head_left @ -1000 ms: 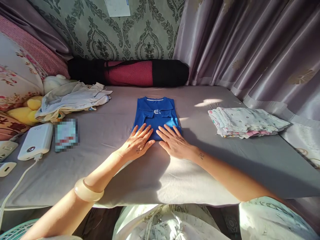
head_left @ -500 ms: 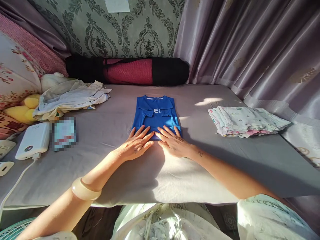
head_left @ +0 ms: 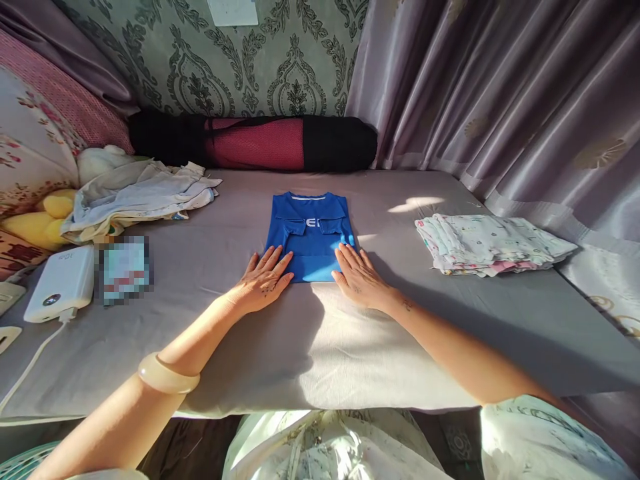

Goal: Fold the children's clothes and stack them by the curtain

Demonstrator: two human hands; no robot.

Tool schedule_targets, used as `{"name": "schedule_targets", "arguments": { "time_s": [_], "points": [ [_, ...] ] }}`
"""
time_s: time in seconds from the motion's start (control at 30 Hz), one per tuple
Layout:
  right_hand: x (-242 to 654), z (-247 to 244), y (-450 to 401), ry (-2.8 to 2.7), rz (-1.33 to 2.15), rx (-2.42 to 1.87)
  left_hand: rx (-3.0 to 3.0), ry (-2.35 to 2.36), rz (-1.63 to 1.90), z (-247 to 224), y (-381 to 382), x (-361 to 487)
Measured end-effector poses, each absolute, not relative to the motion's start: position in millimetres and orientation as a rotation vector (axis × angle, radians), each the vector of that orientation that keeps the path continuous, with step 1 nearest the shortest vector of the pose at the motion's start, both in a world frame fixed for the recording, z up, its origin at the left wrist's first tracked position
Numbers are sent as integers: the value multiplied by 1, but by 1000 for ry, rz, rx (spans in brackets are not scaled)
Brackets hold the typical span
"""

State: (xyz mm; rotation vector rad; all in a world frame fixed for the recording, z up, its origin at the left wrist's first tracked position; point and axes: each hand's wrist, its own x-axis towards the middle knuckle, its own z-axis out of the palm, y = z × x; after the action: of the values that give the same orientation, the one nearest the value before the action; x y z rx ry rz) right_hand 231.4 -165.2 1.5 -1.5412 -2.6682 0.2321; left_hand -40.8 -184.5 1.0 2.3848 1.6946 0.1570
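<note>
A blue T-shirt [head_left: 313,248] with white letters near its neckline lies folded on the grey sheet, its sleeves tucked inward and its collar away from me. My left hand [head_left: 261,280] rests flat at the lower left edge of the shirt, fingers outstretched and pointing away. Over the lower right edge, my right hand [head_left: 361,275] lies in the same way, with its fingers spread. Between the two hands the folded bottom band of the shirt shows. Neither hand grips the cloth.
At the right lies a stack of folded patterned cloths [head_left: 493,245]. On the left are loose white clothes [head_left: 143,193], a yellow plush toy [head_left: 43,220] and a white power bank [head_left: 63,280] with a cable. A long black-and-red bag [head_left: 255,142] lies along the wall.
My hands have slid apart along the shirt's lower part, from nearly touching at its middle to its left and right edges. The shirt has stayed in place.
</note>
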Motion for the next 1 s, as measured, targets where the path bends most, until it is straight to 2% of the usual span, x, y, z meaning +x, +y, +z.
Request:
{"name": "schedule_targets", "arguments": {
  "time_s": [0.13, 0.23, 0.47, 0.63, 0.87, 1.0],
  "points": [
    [233, 14, -161, -2641, 361, -1578, 2374, 1688, 234, 6, -183, -44],
    [237, 13, -154, -2566, 303, -1619, 2353, 1746, 268, 5, -180, -50],
    [241, 7, -148, -2608, 290, -1683, 2266, 1754, 22, 10, -176, -52],
    [237, 12, -155, -2624, 171, -1588, 2467, 1750, 213, 11, -183, -45],
    [234, 1, -160, -2692, 171, -1503, 2491, 1641, 118, 3, -184, -40],
    [233, 14, -171, -2693, 126, -1423, 2588, 1585, 252, 18, -194, -39]
  ]
}}
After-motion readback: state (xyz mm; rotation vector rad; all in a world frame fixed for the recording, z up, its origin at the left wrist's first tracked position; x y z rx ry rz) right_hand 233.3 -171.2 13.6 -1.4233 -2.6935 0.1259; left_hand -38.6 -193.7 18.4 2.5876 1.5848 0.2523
